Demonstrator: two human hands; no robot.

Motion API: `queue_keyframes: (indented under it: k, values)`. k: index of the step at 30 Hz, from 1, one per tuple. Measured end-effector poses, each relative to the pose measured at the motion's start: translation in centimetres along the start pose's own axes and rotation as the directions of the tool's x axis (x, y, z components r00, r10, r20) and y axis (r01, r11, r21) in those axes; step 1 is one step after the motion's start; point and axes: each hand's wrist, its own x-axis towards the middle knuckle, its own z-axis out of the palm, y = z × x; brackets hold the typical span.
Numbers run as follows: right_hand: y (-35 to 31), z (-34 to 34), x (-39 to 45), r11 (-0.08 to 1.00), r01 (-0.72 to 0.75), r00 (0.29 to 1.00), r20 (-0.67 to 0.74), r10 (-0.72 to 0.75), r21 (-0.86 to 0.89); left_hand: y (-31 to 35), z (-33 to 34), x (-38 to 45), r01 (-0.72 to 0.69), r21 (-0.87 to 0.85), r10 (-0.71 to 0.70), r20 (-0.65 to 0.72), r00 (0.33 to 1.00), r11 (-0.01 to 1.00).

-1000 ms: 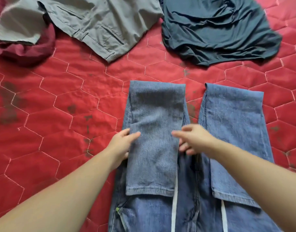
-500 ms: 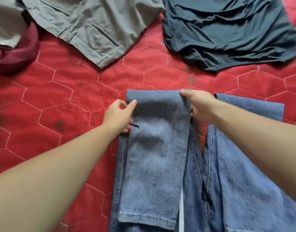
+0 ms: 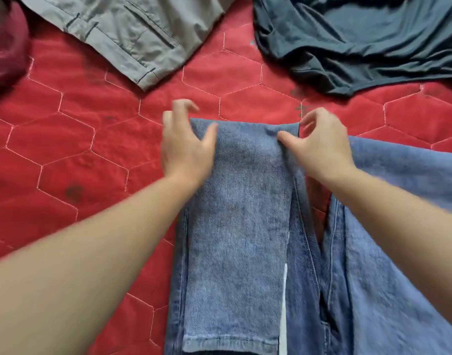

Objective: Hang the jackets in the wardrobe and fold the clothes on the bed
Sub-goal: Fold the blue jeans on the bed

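Blue jeans (image 3: 235, 213) lie lengthwise on the red quilted bedspread (image 3: 73, 139). Their left leg is folded back on itself, with the hem near the bottom of the view, and the right leg (image 3: 399, 190) lies alongside. Both hands are at the far fold of the left leg. My left hand (image 3: 186, 147) is at its left corner with the thumb on the denim and the fingers loosely curled, lifted off the cloth. My right hand (image 3: 319, 147) is at the right corner, its thumb pressing the denim and its fingers curled just past the edge.
Grey trousers (image 3: 132, 29) lie crumpled at the far left-centre. A dark teal garment (image 3: 360, 39) lies at the far right. A maroon garment (image 3: 4, 52) shows at the left edge. Bare bedspread lies between these and the jeans.
Both hands slid from the sides of the folded leg up to its far fold, and their grip on the edges has loosened. The view has tilted closer to the jeans.
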Motion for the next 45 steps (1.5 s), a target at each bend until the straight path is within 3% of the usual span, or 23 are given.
queue_keyframes:
  k: [2, 4, 5, 7, 13, 18, 22, 27, 31, 35, 39, 42, 45]
  values:
    - [-0.4, 0.7, -3.3, 0.945, 0.314, 0.937, -0.134, -0.324, -0.089, 0.7, 0.5, -3.7, -0.294, 0.103, 0.281, 0.126, 0.952, 0.95]
    - [0.2, 2.6, -6.4, 0.848, 0.511, 0.858, 0.027, -0.512, -0.141, 0.2, 1.4, -6.5, -0.411, 0.227, 0.327, 0.331, 0.885, 0.883]
    - [0.8, 3.4, -7.5, 0.817, 0.543, 0.84, 0.135, -0.526, -0.194, -0.3, 1.8, -7.3, -0.434, 0.297, 0.301, 0.402, 0.865, 0.851]
    - [2.3, 4.4, -8.1, 0.788, 0.545, 0.837, 0.245, -0.49, -0.285, -1.3, 2.2, -7.7, -0.457, 0.367, 0.276, 0.45, 0.849, 0.81]
    - [2.4, 4.2, -8.6, 0.774, 0.524, 0.851, 0.243, -0.465, -0.355, -0.7, 1.4, -9.4, -0.457, 0.379, 0.237, 0.5, 0.833, 0.805]
    - [6.4, 3.1, -20.1, 0.757, 0.593, 0.804, 0.257, -0.537, -0.273, -1.8, -2.9, -20.0, -0.512, 0.215, 0.372, 0.47, 0.801, 0.831]
    - [9.8, 3.4, -26.1, 0.736, 0.588, 0.805, 0.336, -0.489, -0.336, -3.7, -4.5, -24.8, -0.587, 0.22, 0.422, 0.509, 0.751, 0.779]
    - [8.9, 2.2, -27.5, 0.765, 0.553, 0.829, 0.318, -0.461, -0.331, -3.8, -6.9, -28.2, -0.614, 0.318, 0.296, 0.659, 0.691, 0.722]
    - [11.0, -0.7, -34.2, 0.692, 0.662, 0.744, 0.369, -0.557, -0.29, -3.8, -10.1, -34.0, -0.694, 0.265, 0.289, 0.768, 0.572, 0.669]
    - [17.4, -5.0, -41.6, 0.664, 0.678, 0.716, 0.486, -0.501, -0.315, -4.1, -12.5, -40.9, -0.833, 0.136, 0.311, 0.886, 0.345, 0.537]
    - [23.5, -7.9, -45.7, 0.651, 0.672, 0.7, 0.589, -0.404, -0.353, -3.6, -12.3, -44.2, -0.803, 0.235, 0.18, 0.904, 0.387, 0.547]
    - [25.4, -8.4, -46.5, 0.708, 0.602, 0.748, 0.57, -0.34, -0.37, -3.5, -11.5, -45.3, -0.772, 0.316, 0.068, 0.905, 0.419, 0.552]
    - [24.8, -8.5, -45.4, 0.801, 0.496, 0.83, 0.454, -0.323, -0.336, -2.9, -11.4, -44.8, -0.766, 0.345, 0.047, 0.898, 0.438, 0.543]
